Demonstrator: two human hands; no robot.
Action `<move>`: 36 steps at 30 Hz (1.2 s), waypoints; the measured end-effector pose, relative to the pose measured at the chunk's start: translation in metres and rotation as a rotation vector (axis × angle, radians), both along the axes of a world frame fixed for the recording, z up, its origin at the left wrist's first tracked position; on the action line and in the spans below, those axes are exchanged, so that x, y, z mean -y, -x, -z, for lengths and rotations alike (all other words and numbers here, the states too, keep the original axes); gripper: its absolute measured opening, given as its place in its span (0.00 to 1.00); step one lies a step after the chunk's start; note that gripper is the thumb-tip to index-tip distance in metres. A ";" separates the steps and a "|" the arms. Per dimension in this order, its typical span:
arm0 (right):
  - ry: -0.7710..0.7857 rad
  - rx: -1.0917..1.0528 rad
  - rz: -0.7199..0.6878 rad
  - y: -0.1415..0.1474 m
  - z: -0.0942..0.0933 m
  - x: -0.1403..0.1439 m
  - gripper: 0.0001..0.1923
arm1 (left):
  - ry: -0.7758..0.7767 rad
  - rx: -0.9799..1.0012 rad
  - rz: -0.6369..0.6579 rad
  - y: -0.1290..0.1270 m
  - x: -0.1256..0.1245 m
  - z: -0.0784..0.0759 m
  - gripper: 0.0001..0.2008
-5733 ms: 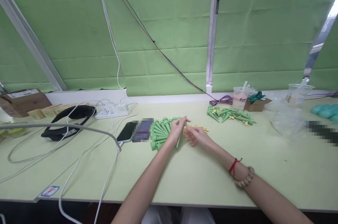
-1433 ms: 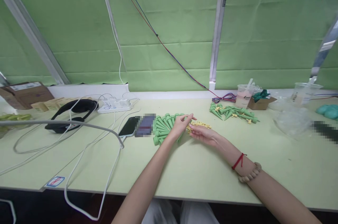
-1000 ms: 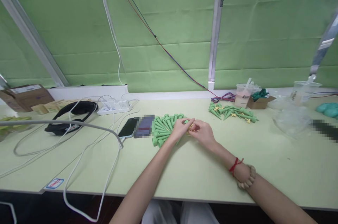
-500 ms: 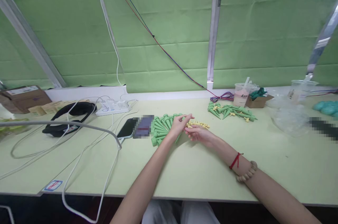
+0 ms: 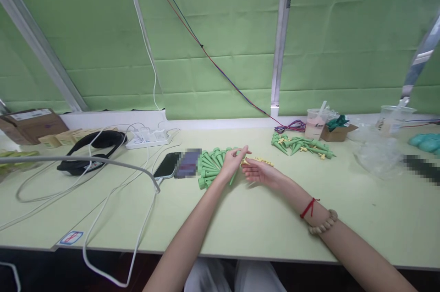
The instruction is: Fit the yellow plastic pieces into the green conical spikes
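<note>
My left hand [image 5: 233, 162] is closed at the right edge of a fan of green plastic spikes [image 5: 209, 163]. From beneath it a green plastic spike [image 5: 233, 179] points toward me, its upper part hidden by the fingers. Close on the right, my right hand [image 5: 260, 173] has its fingers stretched out and slightly apart, with no object visible in them. Small yellow plastic pieces [image 5: 266, 162] lie in a pile just behind the right hand, partly covered by it. Farther back on the right is a second heap of green spikes [image 5: 304, 145], several with yellow pieces.
On the left lie a phone [image 5: 168, 165], a black headset [image 5: 90, 154], a power strip [image 5: 147, 139] and loose white cables [image 5: 137, 237]. A drink cup [image 5: 314, 124], small cardboard box [image 5: 338, 133] and clear plastic bag [image 5: 378, 157] stand at the back right.
My right hand has opened from a pinch near the left fingertips, and its fingers are now more stretched out. The left hand keeps its place. The view has shifted slightly.
</note>
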State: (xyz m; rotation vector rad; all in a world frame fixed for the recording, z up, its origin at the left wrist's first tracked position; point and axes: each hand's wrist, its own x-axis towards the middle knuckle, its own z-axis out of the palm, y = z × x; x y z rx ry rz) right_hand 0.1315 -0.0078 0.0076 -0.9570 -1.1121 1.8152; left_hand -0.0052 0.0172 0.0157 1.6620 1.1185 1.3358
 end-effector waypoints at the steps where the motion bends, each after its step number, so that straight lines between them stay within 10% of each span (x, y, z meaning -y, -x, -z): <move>1: -0.007 -0.020 -0.003 0.000 0.000 0.001 0.08 | -0.019 -0.009 0.014 -0.001 0.000 0.000 0.22; 13: -1.125 0.614 0.387 0.006 0.014 0.001 0.06 | 0.066 -0.008 -0.080 -0.002 -0.002 0.006 0.24; 25: -0.281 0.222 0.160 0.017 0.010 0.003 0.11 | 0.032 -0.060 -0.077 -0.001 -0.003 0.008 0.23; 36: -0.413 0.270 0.307 0.016 0.016 0.002 0.08 | 0.007 -0.127 -0.115 -0.005 0.001 0.006 0.22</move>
